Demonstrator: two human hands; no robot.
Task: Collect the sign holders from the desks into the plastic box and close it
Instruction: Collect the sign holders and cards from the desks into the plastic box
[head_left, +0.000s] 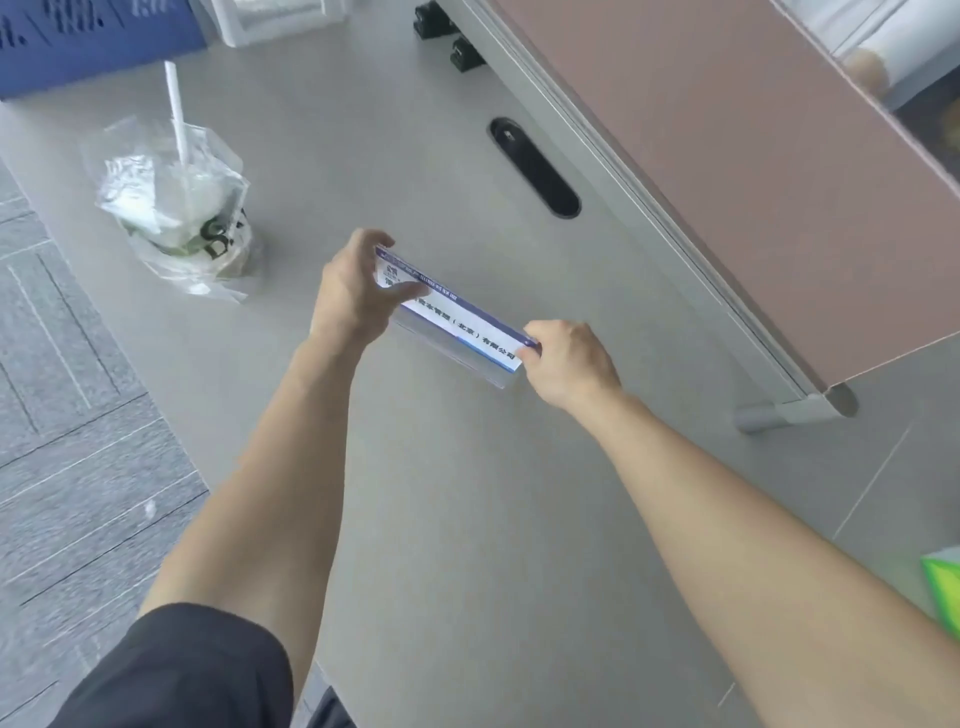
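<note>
Well out to the left of the grip, a clear plastic bag (171, 208) holding a lidded drink cup with a white straw (176, 111) stands on the grey surface (467, 519), apart from the work. Nearer in, the left hand (353, 296) clasps the left end of the sign holder (457, 322): thumb laid across the printed front, fingers curled over the top edge and behind, so this grip is pressed together on the holder. The holder itself is a clear acrylic name sign with a blue-bordered white insert; its long axis runs from the left grip down and away to the right grip, slanting across the surface, and its lower edge looks to sit on or just above the surface, which of the 2 I cannot tell. At the far right end the right hand (566, 364) pinches the holder's corner between thumb and curled fingers. Both hands are equally on it, 1 at each end, so the holder lies directly between the 2 grips. Beyond the holder, a black cable slot (535, 166) is set in the surface beside the pinkish divider panel (727, 156). No plastic box is in view, so I judge the coming move to be a lift and carry elsewhere.
</note>
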